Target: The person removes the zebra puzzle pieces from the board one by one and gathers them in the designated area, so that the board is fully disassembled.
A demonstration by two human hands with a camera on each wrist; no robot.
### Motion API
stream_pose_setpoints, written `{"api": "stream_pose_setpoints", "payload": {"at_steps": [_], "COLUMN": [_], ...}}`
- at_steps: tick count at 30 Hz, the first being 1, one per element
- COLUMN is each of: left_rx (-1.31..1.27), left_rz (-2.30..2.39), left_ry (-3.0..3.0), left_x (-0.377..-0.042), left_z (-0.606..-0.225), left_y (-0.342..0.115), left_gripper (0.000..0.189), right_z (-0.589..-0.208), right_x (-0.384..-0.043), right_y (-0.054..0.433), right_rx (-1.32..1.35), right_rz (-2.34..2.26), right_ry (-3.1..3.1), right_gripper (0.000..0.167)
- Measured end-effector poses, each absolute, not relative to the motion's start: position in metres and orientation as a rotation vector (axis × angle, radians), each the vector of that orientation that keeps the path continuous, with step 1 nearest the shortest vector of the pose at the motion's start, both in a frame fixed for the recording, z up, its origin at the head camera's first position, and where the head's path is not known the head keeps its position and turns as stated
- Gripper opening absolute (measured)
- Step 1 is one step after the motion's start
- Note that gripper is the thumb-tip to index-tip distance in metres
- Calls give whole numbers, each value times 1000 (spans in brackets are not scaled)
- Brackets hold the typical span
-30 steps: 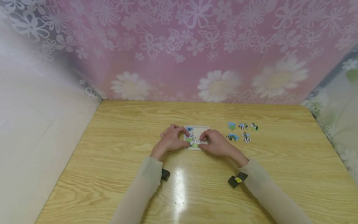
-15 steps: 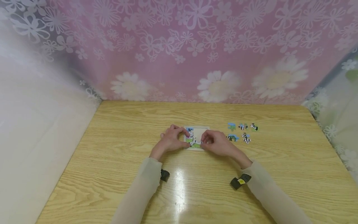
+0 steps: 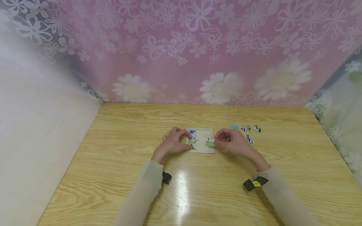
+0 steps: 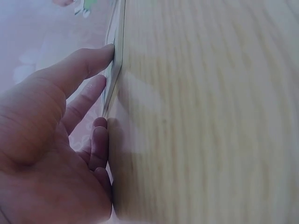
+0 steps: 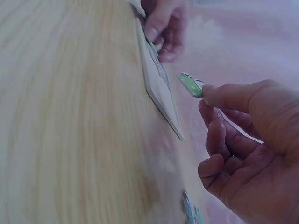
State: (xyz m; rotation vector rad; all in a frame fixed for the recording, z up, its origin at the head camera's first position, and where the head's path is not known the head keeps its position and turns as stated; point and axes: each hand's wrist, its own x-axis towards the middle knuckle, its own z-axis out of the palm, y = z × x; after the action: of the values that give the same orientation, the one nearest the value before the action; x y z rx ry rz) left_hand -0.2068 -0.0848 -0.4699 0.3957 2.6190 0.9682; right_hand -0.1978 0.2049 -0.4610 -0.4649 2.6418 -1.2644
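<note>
A small pale puzzle tray (image 3: 204, 150) lies flat on the wooden table. Down its left side sit zebra-patterned puzzle pieces (image 3: 193, 135); the rest of its bed shows bare. My left hand (image 3: 171, 141) rests at the tray's left edge, thumb and forefinger spread and pressing on those pieces; in the left wrist view the fingertips meet the tray's edge (image 4: 119, 53). Between thumb and forefinger, my right hand (image 3: 234, 142) pinches a green and black-and-white puzzle piece (image 5: 190, 86), raised above the tray's right edge.
Right of the tray lie several loose puzzle pieces, among them a blue and green one (image 3: 234, 127), a panda-like one (image 3: 257, 129) and a striped one (image 3: 249, 139). My right hand covers part of this group. A flowered pink cloth (image 3: 169, 62) hangs behind the table.
My right hand has lifted the puzzle piece from the tray's lower part and drawn it to the right, baring the bed there. My left hand has stayed in place.
</note>
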Motion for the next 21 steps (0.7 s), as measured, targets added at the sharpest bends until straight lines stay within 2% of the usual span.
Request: {"api": "stream_pose_setpoints", "payload": {"at_steps": [21], "left_rx": [425], "left_rz": [1027], "left_ry": [2548], "left_x": [-210], "left_z": [-475], "left_y": [-91], "left_gripper": [31], "right_z": [-447], "right_x": [-182], "right_y": [291], "right_rx": [-274], "right_rz": [-1234], "right_ry": [2787], "right_gripper": [20]}}
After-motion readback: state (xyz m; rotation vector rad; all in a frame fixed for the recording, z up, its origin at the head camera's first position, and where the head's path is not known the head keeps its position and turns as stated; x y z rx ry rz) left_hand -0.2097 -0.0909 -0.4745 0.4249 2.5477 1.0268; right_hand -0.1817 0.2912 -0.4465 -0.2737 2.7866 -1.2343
